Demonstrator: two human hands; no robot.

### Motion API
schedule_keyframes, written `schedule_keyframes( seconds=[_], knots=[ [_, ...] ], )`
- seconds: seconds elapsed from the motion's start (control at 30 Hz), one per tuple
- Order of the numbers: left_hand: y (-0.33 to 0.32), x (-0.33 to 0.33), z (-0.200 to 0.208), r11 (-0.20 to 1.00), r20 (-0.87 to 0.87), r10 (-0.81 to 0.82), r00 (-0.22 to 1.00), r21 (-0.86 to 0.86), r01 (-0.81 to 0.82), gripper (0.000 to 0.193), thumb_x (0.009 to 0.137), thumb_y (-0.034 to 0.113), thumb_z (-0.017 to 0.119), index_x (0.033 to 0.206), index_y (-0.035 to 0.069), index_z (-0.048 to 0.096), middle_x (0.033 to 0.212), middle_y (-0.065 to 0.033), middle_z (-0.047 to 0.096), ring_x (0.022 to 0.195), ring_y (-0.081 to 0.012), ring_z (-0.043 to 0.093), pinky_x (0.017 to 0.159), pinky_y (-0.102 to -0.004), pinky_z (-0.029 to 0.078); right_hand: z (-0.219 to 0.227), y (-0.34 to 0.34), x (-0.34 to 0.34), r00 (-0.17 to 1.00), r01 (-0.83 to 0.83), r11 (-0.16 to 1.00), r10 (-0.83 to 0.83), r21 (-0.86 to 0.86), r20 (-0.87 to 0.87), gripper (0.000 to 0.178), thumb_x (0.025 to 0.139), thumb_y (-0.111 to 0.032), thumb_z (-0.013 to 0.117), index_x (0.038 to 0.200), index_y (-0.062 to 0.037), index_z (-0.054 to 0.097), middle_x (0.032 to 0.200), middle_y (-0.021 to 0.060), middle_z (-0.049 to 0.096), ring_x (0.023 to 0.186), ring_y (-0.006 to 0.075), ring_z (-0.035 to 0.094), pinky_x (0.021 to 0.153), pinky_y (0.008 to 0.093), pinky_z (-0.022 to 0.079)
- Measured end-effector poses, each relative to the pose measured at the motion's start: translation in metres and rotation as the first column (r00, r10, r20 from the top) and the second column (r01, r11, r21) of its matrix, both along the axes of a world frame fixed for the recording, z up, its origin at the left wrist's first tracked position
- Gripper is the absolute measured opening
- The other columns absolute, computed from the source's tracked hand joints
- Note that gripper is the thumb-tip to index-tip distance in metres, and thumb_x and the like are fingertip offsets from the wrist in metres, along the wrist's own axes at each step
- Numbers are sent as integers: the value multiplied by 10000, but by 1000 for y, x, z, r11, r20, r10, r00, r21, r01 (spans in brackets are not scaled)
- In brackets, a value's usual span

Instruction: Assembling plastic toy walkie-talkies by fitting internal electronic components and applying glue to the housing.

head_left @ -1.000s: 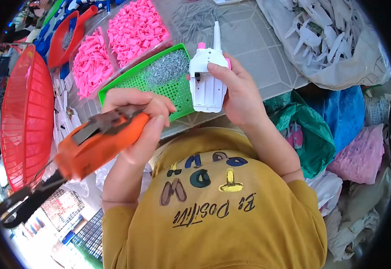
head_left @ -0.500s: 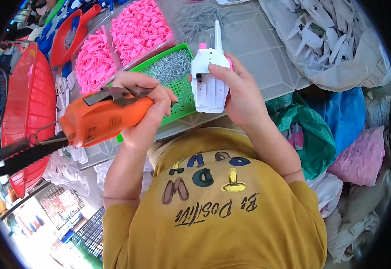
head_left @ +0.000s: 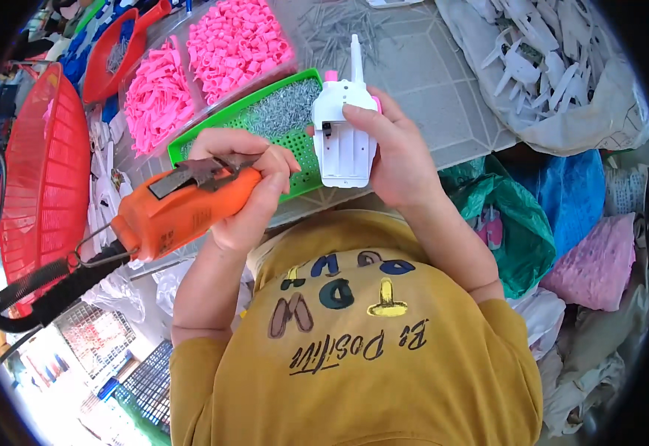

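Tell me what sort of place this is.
Probably a small assembly workshop. It shows in the heaped small pink plastic parts, the silvery metal screw-like pieces in a green perforated plastic basket, and the orange corded handheld tool in the person's left hand.

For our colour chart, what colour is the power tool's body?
Orange; the power tool shows best in the head view.

I see room to pass over the grey tabletop [head_left: 440, 93] between the white device [head_left: 344, 156] and the white sack [head_left: 596, 130], whose bulging side blocks the right. Leftward, I'd meet the orange tool [head_left: 187, 208] and its black cord [head_left: 72, 291]; between the left hand [head_left: 254, 178] and the device I have only a narrow gap above the green tray [head_left: 304, 154].
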State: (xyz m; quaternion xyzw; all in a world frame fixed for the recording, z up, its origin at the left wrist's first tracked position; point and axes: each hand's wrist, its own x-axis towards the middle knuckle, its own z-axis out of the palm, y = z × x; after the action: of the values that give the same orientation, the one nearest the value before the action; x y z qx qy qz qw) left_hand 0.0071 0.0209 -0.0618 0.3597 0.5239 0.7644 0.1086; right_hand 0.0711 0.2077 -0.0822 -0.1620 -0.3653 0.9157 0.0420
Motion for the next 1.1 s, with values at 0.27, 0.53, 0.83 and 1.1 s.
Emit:
schedule_keyframes(
  seconds=[0.27,0.53,0.83,1.1],
  knots=[
    [2,13,44,997,-101,74,992,13,-73,380,853,14,669,1142,41,423,706,-55,559,659,-187,575,757,-434,532,-2,-2,0,1000,-13,999,13,32,19,444,951,-132,596,1343,16,450,1090,136,664,936,232,695,825,362,574],
    [24,19,63,989,-33,110,993,104,-106,409,818,107,631,1196,49,485,647,-50,489,595,-192,522,695,-407,473,8,-5,3,999,-4,999,2,32,46,479,922,-170,665,1329,-4,474,1079,79,649,926,152,657,786,299,542],
    [29,-4,47,991,-16,-107,994,77,108,309,862,12,633,1077,46,413,706,-73,569,666,-192,587,751,-433,540,7,-6,2,999,7,998,-10,69,48,488,919,-173,667,1327,9,471,1062,75,645,906,144,647,772,290,532],
    [35,-3,45,996,-33,-83,996,21,84,317,816,1,594,1090,36,438,687,-74,542,627,-189,559,721,-420,516,6,-11,4,999,35,994,-38,107,35,532,926,-175,674,1358,23,437,1091,88,642,950,142,637,813,295,525]
  ],
)
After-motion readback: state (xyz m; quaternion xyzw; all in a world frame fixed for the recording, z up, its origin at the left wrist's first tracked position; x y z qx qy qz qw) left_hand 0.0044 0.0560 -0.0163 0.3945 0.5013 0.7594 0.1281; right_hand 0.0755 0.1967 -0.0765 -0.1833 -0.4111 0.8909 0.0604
